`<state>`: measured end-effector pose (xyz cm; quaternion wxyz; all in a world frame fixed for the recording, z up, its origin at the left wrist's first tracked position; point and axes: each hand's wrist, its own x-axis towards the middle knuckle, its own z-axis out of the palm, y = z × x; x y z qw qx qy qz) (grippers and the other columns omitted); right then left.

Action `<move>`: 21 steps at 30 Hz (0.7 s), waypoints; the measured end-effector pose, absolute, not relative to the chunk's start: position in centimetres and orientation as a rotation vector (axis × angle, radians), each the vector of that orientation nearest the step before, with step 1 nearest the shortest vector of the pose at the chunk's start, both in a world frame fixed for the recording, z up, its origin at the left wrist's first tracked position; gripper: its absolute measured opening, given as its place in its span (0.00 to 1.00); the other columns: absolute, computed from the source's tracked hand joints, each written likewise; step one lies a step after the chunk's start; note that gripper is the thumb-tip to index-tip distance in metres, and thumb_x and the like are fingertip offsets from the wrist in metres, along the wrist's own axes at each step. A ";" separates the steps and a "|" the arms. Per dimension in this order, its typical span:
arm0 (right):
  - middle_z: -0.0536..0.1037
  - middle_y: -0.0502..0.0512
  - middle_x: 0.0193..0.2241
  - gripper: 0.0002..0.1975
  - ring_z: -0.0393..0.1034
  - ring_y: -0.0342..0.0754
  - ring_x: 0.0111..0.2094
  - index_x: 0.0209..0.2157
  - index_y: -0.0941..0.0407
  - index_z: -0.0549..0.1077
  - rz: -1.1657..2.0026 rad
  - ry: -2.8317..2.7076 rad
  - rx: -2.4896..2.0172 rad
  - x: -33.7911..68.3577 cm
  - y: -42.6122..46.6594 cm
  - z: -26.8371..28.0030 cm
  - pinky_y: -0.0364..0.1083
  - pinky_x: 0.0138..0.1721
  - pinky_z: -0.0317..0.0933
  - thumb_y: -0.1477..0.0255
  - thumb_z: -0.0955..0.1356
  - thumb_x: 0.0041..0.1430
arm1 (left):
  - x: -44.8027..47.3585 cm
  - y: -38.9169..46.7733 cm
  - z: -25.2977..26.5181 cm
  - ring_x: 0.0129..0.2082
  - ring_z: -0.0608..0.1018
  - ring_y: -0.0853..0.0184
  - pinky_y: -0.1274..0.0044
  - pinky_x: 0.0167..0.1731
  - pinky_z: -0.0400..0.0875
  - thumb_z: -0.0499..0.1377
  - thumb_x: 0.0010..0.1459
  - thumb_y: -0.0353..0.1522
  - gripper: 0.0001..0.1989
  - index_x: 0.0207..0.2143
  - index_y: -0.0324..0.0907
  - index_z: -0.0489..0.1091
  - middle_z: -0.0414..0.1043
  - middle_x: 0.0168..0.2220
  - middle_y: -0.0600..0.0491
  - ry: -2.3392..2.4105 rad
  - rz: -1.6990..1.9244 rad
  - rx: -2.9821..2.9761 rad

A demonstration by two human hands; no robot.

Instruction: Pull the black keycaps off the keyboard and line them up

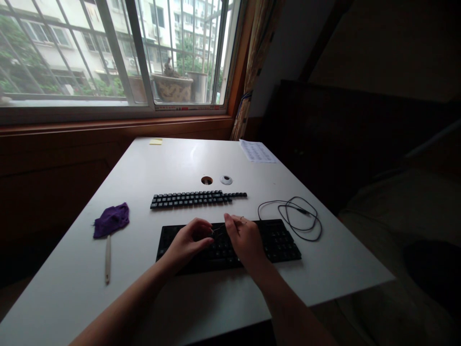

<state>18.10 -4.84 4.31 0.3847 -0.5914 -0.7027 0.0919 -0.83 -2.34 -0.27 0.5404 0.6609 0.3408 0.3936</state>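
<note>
A black keyboard [284,242] lies on the white table in front of me, with both hands over its middle. My right hand [247,238] is closed around a thin wire-like tool [219,228], whose far end reaches to my left fingertips. My left hand [192,240] is curled, its thumb and index finger pinched near that end. Whatever small thing sits between them is too dark to make out. Behind the keyboard, loose black keycaps [187,199] stand in neat rows. My hands and forearms hide part of the keyboard.
A purple cloth [112,220] and a pale flat handle [108,259] lie to the left. The keyboard's black cable [302,211] is coiled at right. Farther back are a round table hole [206,180], a grommet cover [226,179], printed paper [257,151] and a yellow note [155,142].
</note>
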 end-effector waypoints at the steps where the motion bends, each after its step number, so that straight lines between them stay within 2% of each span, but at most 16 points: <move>1: 0.74 0.53 0.22 0.22 0.70 0.47 0.25 0.23 0.55 0.69 0.236 -1.779 -1.512 18.1 -4.8 4.3 0.44 0.30 0.55 0.63 0.58 0.70 | -0.8 -2.3 -0.3 0.41 0.78 0.64 0.71 0.45 0.73 0.65 0.56 0.34 0.15 0.44 0.41 0.68 0.75 0.40 0.50 0.805 0.939 1.562; 8: 0.71 0.50 0.19 0.23 0.65 0.45 0.22 0.21 0.55 0.67 0.290 -1.700 -1.490 18.4 -5.0 4.1 0.42 0.26 0.53 0.62 0.59 0.69 | -0.9 -2.4 -0.1 0.40 0.78 0.63 0.70 0.43 0.74 0.63 0.59 0.39 0.12 0.42 0.42 0.71 0.76 0.39 0.50 0.876 0.925 1.658; 15: 0.67 0.48 0.18 0.22 0.63 0.43 0.21 0.20 0.55 0.64 0.302 -1.663 -1.484 18.4 -5.4 3.9 0.43 0.27 0.52 0.64 0.60 0.69 | -1.1 -2.3 0.4 0.43 0.77 0.63 0.72 0.44 0.73 0.61 0.61 0.36 0.09 0.42 0.43 0.73 0.75 0.42 0.50 0.881 1.024 1.711; 18: 0.67 0.48 0.20 0.19 0.63 0.44 0.24 0.23 0.55 0.65 0.304 -1.666 -1.460 18.6 -5.5 3.9 0.44 0.29 0.54 0.65 0.60 0.69 | -1.1 -2.2 0.3 0.44 0.77 0.62 0.71 0.46 0.72 0.62 0.60 0.35 0.08 0.42 0.42 0.73 0.74 0.42 0.49 0.866 1.059 1.716; 21: 0.70 0.52 0.27 0.15 0.66 0.48 0.33 0.28 0.54 0.68 0.265 -1.686 -1.396 19.0 -5.4 4.1 0.47 0.38 0.59 0.68 0.59 0.69 | -1.1 -2.3 0.2 0.42 0.77 0.63 0.71 0.46 0.73 0.62 0.60 0.35 0.09 0.42 0.42 0.73 0.75 0.41 0.50 0.882 1.043 1.676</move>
